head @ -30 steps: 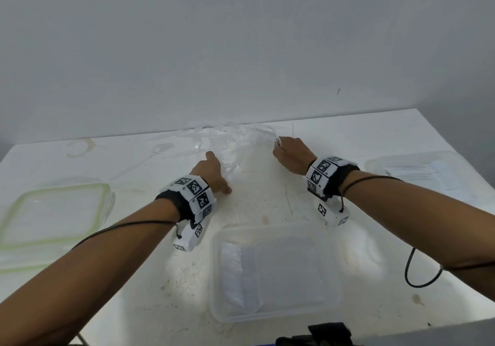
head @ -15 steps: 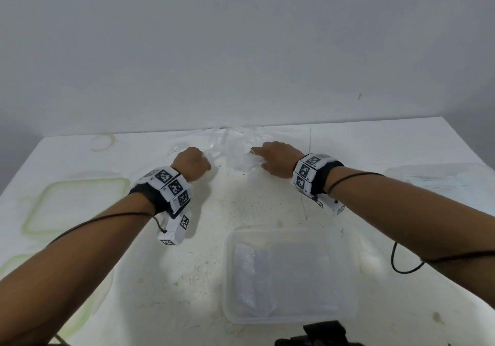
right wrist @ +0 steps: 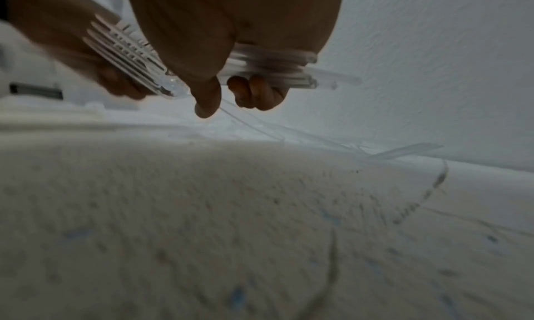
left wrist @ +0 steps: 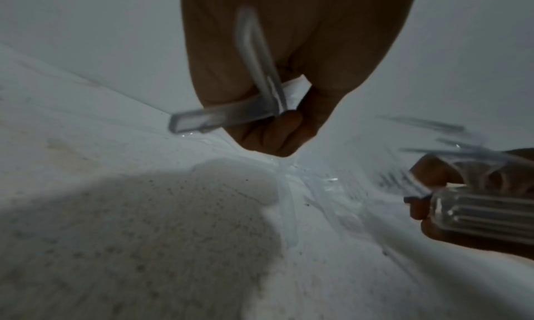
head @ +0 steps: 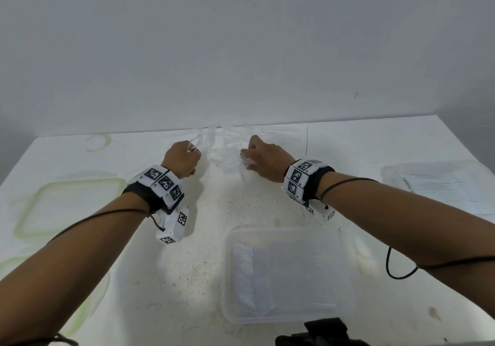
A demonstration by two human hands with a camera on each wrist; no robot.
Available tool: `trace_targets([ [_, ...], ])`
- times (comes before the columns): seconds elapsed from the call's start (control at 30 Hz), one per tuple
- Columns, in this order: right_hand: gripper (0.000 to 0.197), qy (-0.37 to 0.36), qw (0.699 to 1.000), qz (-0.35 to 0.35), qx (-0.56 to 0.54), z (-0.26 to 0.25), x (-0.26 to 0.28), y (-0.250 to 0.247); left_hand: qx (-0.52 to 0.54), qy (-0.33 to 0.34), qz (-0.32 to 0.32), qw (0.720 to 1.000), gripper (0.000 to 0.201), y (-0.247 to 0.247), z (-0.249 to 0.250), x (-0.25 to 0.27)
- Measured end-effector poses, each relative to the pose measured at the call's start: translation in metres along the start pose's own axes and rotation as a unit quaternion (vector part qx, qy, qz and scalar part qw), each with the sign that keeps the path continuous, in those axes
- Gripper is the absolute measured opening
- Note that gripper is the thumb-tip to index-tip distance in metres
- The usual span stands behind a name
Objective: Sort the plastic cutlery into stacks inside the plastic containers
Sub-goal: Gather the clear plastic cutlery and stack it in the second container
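Note:
A loose pile of clear plastic cutlery lies at the table's far edge, by the wall. My left hand is at the pile's left side and pinches two crossed clear cutlery pieces by their handles. My right hand is at the pile's right side, gripping a stacked bundle of clear forks with the tines pointing left. A clear plastic container sits near the front edge with a stack of cutlery along its left side.
A green-rimmed lid lies at the left, with another green rim at the front left. A second clear container stands at the right. A black object pokes in at the bottom edge. The wall rises right behind the pile.
Both hands have closed on cutlery from the pile. The left hand moved left and curled round two pieces; the right hand lifted its fork bundle off the table.

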State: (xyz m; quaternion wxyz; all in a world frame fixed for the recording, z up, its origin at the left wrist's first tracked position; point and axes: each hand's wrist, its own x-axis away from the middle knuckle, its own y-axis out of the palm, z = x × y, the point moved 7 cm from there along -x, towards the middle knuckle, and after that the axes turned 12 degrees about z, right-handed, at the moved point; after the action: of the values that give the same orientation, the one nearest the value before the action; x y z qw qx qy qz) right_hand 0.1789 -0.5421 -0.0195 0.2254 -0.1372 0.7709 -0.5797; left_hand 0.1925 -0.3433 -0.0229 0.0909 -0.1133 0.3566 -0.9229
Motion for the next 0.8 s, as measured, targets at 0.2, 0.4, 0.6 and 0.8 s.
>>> trace_targets([
  [0.2, 0.024, 0.098, 0.969, 0.127, -0.188, -0.002, -0.007, -0.044, 0.22, -0.107, -0.043, 0.969, 0.019, 0.002, 0.015, 0.006],
  [0.4, 0.038, 0.234, 0.873, 0.156, -0.399, 0.011, -0.006, -0.058, 0.299, -0.09, -0.095, 0.945, 0.018, 0.015, 0.052, 0.032],
  [0.6, 0.02, 0.352, 0.786, 0.07, -0.503, 0.008, 0.009, -0.053, 0.33, -0.072, -0.127, 0.933, 0.016, 0.029, 0.084, 0.055],
  [0.8, 0.017, 0.425, 0.743, 0.01, -0.518, -0.004, 0.026, -0.044, 0.265, -0.018, -0.062, 0.962, 0.017, 0.041, 0.1, 0.067],
])
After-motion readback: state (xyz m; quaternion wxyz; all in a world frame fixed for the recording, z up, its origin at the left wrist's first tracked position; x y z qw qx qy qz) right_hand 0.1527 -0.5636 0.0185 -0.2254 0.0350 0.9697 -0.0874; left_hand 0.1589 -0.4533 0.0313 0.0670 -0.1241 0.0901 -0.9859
